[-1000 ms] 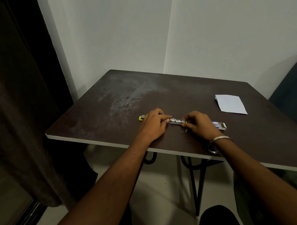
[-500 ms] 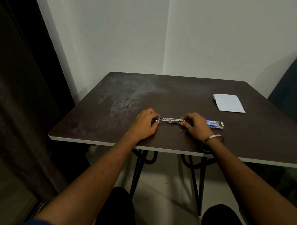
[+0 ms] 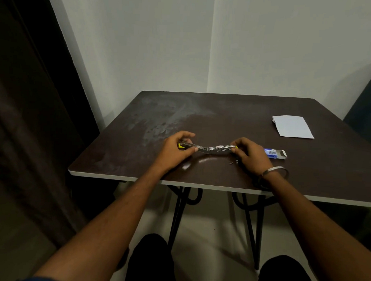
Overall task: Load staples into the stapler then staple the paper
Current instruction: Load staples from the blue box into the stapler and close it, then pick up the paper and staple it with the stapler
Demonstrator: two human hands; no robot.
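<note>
A small metal stapler (image 3: 211, 149) with yellow ends is swung wide open into a shallow V, just above the dark table (image 3: 223, 112). My left hand (image 3: 175, 150) grips its left end and my right hand (image 3: 251, 153) pinches its right end. A blue and white staple box (image 3: 274, 153) lies open just right of my right hand. A few loose staples (image 3: 234, 162) lie on the table below the stapler. The folded white paper (image 3: 292, 126) rests at the table's far right.
The table stands in a corner with white walls behind. A dark curtain (image 3: 30, 114) hangs at the left. A dark chair back (image 3: 366, 108) shows at the right edge. My knees are under the table's near edge.
The stapler, earlier held flat and nearly straight between my hands, now bends open at the hinge, and my hands have moved further apart. The camera has shifted slightly.
</note>
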